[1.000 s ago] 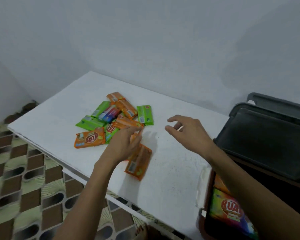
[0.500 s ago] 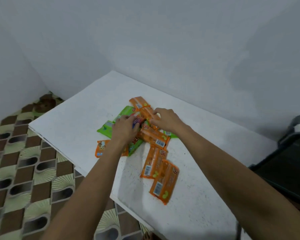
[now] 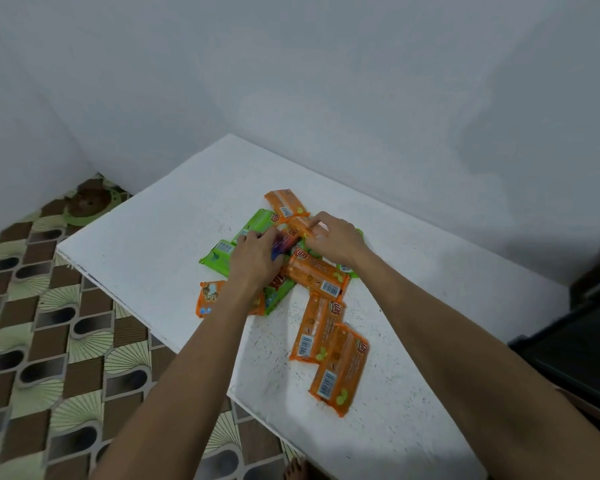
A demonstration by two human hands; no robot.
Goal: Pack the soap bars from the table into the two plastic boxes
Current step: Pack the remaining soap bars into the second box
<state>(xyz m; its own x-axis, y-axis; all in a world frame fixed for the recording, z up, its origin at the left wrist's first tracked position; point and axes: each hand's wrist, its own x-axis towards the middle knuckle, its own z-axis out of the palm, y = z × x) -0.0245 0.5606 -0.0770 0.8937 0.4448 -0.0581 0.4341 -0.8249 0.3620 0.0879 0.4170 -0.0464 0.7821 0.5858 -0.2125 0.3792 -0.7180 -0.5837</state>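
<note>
Soap bars (image 3: 312,271) heaped on the table (image 3: 153,237), two strays at five o'clock. Left hand (image 3: 253,261) curls round a blue-red bar (image 3: 283,241); right hand (image 3: 336,242) pinches an orange bar (image 3: 300,223). Probably light, stiff, slick-wrapped: grip across the long edges.

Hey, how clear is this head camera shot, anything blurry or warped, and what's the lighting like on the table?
Head view: soft, even light, only faint shadows on the table; the blue and red pack by the left hand is motion-smeared; the nearest orange pack is sharp, barcode visible; the wide lens stretches the frame's edges; the dark box at the right edge looks dim.
</note>
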